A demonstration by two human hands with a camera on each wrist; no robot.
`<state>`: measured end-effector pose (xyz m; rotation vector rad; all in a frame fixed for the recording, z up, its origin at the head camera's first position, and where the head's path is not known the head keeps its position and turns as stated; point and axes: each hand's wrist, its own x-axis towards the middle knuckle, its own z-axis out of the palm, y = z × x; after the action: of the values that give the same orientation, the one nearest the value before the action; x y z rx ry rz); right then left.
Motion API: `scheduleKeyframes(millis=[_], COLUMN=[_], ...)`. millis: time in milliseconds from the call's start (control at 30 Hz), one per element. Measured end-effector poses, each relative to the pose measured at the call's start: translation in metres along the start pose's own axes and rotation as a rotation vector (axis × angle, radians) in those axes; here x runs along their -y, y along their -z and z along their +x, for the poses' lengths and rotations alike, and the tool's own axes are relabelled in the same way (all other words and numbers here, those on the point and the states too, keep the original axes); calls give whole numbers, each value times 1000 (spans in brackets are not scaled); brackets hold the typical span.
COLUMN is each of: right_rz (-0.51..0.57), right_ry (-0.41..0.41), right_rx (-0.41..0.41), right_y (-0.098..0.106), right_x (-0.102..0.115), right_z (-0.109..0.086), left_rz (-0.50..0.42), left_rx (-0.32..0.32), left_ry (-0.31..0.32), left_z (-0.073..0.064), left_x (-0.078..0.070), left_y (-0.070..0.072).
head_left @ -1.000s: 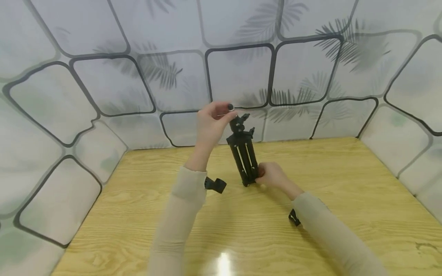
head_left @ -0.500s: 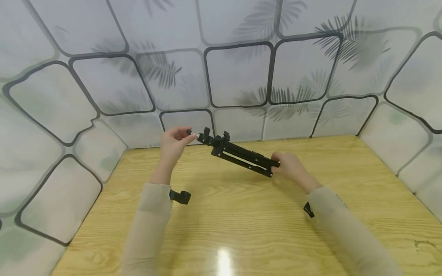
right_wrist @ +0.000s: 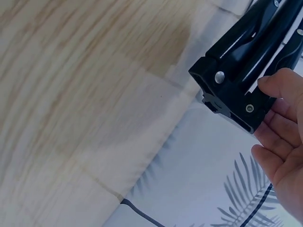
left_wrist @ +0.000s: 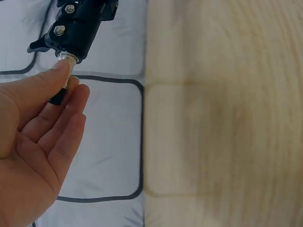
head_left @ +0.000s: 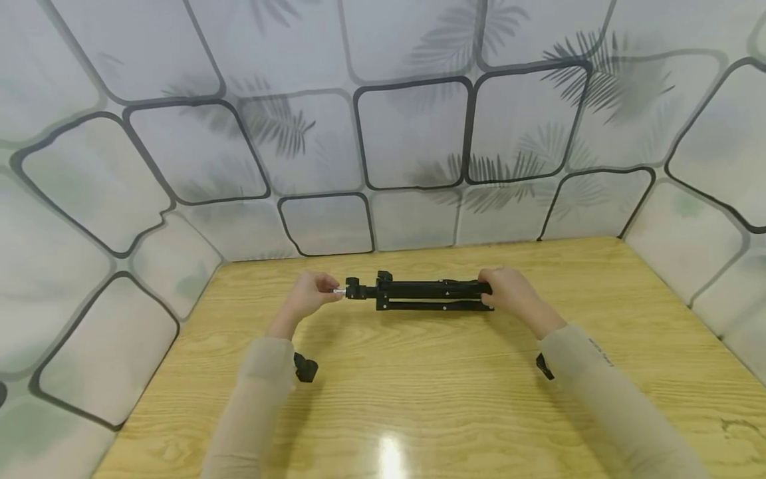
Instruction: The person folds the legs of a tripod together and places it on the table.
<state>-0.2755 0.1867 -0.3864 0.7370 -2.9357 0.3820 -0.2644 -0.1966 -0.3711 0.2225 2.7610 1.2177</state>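
A folded black tripod (head_left: 439, 291) is held level above the wooden table, lengthwise between both hands. At its left end, my left hand (head_left: 309, 293) pinches the silver metal tip with thumb and fingers. The left wrist view shows the thumb on that metal stem (left_wrist: 69, 58), with a small black end piece below it. My right hand (head_left: 507, 290) grips the other end, where the folded legs meet. In the right wrist view, thumb and fingers clasp the side of the black leg bracket (right_wrist: 222, 94). Some fingers are hidden behind the tripod in the head view.
The wooden table (head_left: 407, 392) spreads below the hands. A patterned fabric wall (head_left: 413, 133) closes off the back and both sides. Black camera mounts (head_left: 306, 368) sit at both wrists.
The tripod has swung from nearly upright to level and come lower. My left hand has moved left and down with its top end; my right hand has shifted right, still gripping the legs.
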Motion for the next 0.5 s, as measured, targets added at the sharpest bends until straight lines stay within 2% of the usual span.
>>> scheduleKeyframes(millis=[200, 333, 500], right_rz=[-10, -8, -12], right_ry=[23, 47, 57], right_rx=[31, 33, 29], right_y=[0, -3, -5], right_x=[-1, -1, -2], right_z=[3, 4, 3], left_rz=[142, 188, 223], left_rx=[-7, 21, 55], left_ry=[-44, -69, -64], left_z=[6, 6, 6], left_x=[11, 18, 23], left_y=[-11, -17, -23])
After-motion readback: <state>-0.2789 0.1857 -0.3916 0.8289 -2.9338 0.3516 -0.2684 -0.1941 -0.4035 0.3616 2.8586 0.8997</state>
